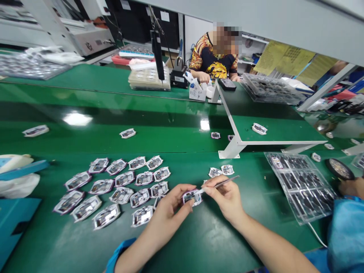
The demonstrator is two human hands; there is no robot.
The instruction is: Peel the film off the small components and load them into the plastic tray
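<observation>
My left hand [173, 208] holds a small watch-like housing [192, 197], pale-rimmed with a purple edge and dark electronics inside. Its thumb and fingers grip the left side and near edge. My right hand [226, 197] pinches slim metal tweezers [227, 181] whose rear end points up and to the right. Those fingertips are at the housing's right end, by a small white bit; the tweezers' tips cannot be made out. Left of my hands, several similar housings [121, 195] lie in loose rows. Two more housings [226, 169] sit just beyond my right hand.
A clear compartment tray [301, 185] lies to the right, near a round dark-rimmed object [339, 168] and another person's blue sleeve [345, 231]. A white-legged raised shelf [280, 127] stands beyond. A person [214, 57] sits opposite. A blue folder-like object [17, 227] is at left.
</observation>
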